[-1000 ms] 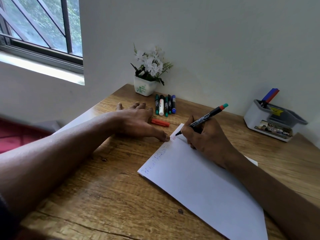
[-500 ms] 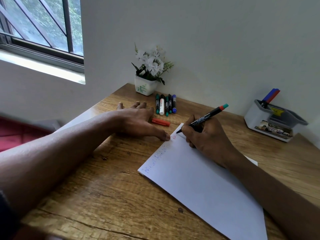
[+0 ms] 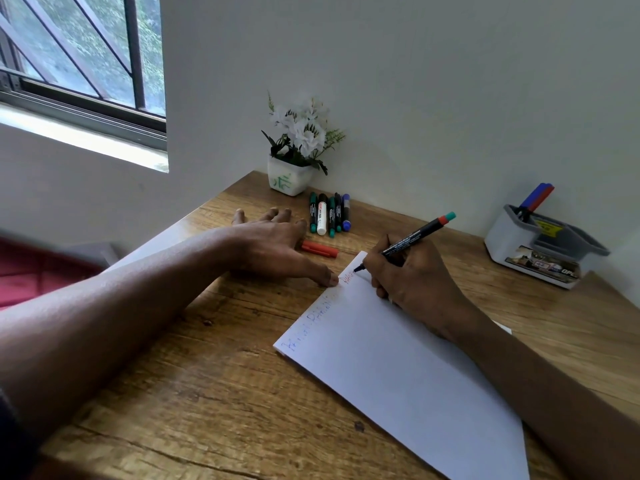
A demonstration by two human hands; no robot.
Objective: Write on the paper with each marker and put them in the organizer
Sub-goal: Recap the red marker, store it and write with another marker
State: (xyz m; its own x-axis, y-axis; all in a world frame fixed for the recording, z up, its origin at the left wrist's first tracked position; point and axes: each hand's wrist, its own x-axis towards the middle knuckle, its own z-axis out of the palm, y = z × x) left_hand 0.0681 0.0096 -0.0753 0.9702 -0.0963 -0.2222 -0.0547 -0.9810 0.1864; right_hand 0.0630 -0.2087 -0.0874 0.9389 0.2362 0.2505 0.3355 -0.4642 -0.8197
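Note:
A white paper (image 3: 398, 368) lies on the wooden desk (image 3: 194, 382), with blue and red writing along its left edge. My right hand (image 3: 415, 282) grips a black marker (image 3: 414, 235) with a red and green end, its tip touching the paper's far corner. My left hand (image 3: 273, 247) lies flat on the desk, fingers spread, thumb pressing the paper's edge. A red cap (image 3: 319, 248) lies beside that hand. Several markers (image 3: 329, 213) lie side by side farther back. The grey-and-white organizer (image 3: 540, 247) at the far right holds a blue and a red marker (image 3: 536, 197).
A white pot of white flowers (image 3: 294, 157) stands in the back corner behind the markers. Walls close off the desk at the back and left, with a barred window (image 3: 79, 64) above. Something red (image 3: 31, 271) lies beyond the desk's left edge.
The marker tip has crept slightly along the paper's corner, adding to the red writing. My left hand has stayed in place.

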